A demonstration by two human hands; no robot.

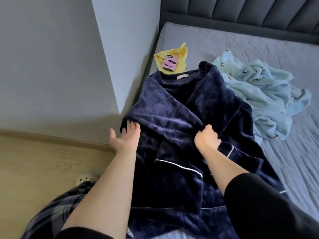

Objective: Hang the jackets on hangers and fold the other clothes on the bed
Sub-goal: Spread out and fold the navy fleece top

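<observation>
Quilted grey bed (259, 49) bears plush navy robe (172, 104), pinched by right hand (207, 138).

The fingertips of the left hand (123, 138) disappear under a fold of the navy robe (181, 104); the right hand (207, 139) pinches that fold, its fingertips buried in it. The robe's hem runs off the bottom edge. The robe covers part of the light blue fleece (262, 94), whose prints are too small to tell. A plaid trouser leg (57, 211) half hides a white object (82, 178).
</observation>
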